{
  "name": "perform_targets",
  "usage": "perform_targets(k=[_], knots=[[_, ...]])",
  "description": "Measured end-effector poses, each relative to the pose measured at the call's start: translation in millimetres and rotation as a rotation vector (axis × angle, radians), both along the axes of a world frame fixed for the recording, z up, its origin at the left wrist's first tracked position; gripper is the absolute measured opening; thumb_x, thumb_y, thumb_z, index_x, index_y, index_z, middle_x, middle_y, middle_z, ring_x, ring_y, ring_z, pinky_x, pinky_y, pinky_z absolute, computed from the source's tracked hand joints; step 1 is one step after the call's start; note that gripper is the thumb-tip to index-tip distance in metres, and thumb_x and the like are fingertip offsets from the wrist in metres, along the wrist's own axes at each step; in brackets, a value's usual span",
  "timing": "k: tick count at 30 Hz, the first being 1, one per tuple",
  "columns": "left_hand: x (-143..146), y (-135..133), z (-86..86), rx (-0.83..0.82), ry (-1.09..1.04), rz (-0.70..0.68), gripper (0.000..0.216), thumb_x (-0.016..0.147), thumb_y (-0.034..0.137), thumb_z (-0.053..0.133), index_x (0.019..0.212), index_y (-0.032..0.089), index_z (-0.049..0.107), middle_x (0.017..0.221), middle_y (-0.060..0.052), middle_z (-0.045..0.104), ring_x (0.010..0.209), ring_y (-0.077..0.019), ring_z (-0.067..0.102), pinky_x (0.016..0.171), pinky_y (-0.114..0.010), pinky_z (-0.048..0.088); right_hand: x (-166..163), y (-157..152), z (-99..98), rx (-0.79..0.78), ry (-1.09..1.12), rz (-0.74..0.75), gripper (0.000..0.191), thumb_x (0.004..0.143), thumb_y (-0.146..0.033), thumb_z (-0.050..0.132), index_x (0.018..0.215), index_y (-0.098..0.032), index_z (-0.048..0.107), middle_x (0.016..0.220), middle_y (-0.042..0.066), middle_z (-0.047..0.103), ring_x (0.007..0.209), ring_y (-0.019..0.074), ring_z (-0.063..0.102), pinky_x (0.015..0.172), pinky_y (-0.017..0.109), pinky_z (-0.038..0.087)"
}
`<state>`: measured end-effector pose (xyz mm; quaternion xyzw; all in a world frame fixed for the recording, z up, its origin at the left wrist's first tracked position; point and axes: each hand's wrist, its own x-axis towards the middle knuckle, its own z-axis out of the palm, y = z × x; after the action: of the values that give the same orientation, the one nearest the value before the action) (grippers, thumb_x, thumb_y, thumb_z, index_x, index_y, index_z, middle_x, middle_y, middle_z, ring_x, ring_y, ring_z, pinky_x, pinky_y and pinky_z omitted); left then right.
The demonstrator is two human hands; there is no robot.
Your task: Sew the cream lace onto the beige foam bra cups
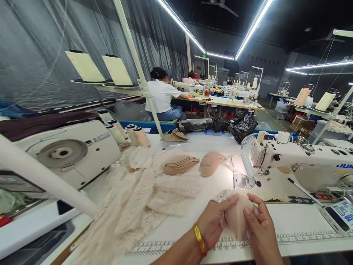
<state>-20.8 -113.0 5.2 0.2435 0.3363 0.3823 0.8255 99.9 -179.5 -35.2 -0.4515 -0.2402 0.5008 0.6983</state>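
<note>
1. Left hand [215,224]: bare-fingered, with a broad, shiny gold-coloured bangle [200,239] around the wrist, showing pale highlights
2. Left forearm [178,244]: bare behind the bangle
3. Right hand [260,224]: bare, with a short thumbnail

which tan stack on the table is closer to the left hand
The right stack, just beyond the left hand; the left stack lies farther off, beside the cream fabric.

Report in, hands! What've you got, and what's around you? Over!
Left hand and right hand pinching pale fabric. Fabric before sewing machine. Lacy heap lying to the left.
</note>
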Motion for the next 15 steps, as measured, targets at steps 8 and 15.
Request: perform_targets(k=[8,15], knots=[[-21,12,23.7,0.335,0.032,-0.182,0.038,0.072,0.044,0.09,0.09,0.014,0.079,0.085,-0.013,0.077,0.085,-0.0325,0.073,0.079,-0.04,0.056,10,-15,-19.5,0.055,-0.212,0.156,0.104,0.071,-0.043,0.089,0.159,-0.032,0.036,0.09,0.001,0.072,0.08,0.023,0.069,0.078,0.036,0.054],[-26,31,24.6,1.082,0.175,-0.53,0.007,0.069,0.028,0.083,0.072,0.027,0.078,0.074,-0.005,0.071,0.082,-0.0285,0.066,0.098,-0.045,0.044,92,25,11.8,0.489,-1.239,0.26,0.036,0.094,-0.019,0.065,0.123,-0.038,0.072,0.097,0.001,0.077,0.085,0.0225,0.066,0.084,0.037,0.049]])
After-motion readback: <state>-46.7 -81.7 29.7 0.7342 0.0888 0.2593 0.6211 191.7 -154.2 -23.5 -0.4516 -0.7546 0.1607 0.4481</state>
